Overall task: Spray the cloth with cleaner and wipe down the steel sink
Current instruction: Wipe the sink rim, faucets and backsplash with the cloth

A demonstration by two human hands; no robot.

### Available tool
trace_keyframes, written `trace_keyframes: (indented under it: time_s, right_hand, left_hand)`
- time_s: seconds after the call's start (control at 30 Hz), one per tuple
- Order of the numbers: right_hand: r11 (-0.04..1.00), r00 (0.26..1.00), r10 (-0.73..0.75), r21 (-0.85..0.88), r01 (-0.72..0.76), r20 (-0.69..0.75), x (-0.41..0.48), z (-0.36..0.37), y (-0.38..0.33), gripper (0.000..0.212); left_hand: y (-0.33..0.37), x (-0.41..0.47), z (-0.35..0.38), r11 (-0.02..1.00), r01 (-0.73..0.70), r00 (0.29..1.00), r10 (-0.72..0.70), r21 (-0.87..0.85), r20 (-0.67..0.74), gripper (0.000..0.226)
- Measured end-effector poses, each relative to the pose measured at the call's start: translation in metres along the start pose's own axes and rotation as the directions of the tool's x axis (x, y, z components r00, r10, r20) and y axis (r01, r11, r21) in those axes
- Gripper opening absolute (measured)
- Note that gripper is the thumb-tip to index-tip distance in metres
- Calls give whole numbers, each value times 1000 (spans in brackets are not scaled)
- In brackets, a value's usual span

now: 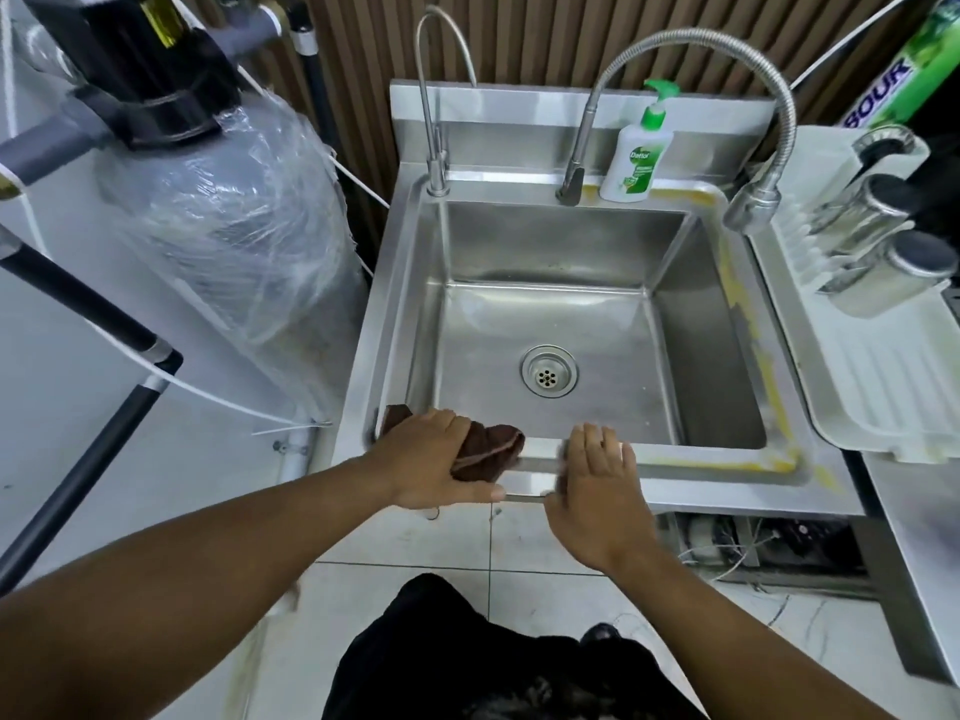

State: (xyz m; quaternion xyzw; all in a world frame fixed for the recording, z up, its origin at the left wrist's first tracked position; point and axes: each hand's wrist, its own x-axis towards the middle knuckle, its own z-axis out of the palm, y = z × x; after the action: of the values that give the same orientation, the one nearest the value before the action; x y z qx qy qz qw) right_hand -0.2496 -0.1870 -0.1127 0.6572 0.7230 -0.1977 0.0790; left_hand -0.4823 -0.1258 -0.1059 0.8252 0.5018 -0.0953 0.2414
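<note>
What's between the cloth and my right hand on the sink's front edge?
Nothing but bare steel sink rim between cloth and right hand, per the head view.

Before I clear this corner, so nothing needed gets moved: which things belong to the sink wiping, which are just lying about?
In the job: brown cloth, left hand holding it, steel sink, right hand on its rim.
Lying about: soap bottle, drying rack, steel containers, wrapped tank.
</note>
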Motion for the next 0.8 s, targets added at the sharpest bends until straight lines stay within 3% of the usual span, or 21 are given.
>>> trace_keyframes:
  time_s: [0.13, 0.3, 0.43, 0.63, 0.7, 0.8]
  right_hand:
    - [999, 998, -3, 43, 1, 57, -4, -7, 26, 86]
    - [967, 999, -38, 251, 35, 5, -7, -9, 35, 84]
    - [883, 999, -21, 468, 36, -38, -11, -8, 42, 80]
    - [877, 996, -37, 475, 71, -82, -12, -3, 48, 89]
    - [876, 995, -30, 477, 71, -92, -13, -3, 43, 89]
    - [890, 989, -13, 449, 78, -147, -12, 2, 41, 87]
  left_hand:
    - [17, 36, -17, 980, 153, 946, -107, -130, 306, 97]
    - [61, 79, -15, 974, 136, 905, -48, -180, 422, 90]
    - [92, 95, -9, 977, 50, 909, 42, -209, 414, 83]
    - [79, 57, -14, 976, -117, 962, 158, -185, 224, 74]
    - [61, 37, -8, 983, -148, 978, 162, -111, 131, 86]
    - [28, 5, 8, 977, -199, 978, 193, 82, 76, 125]
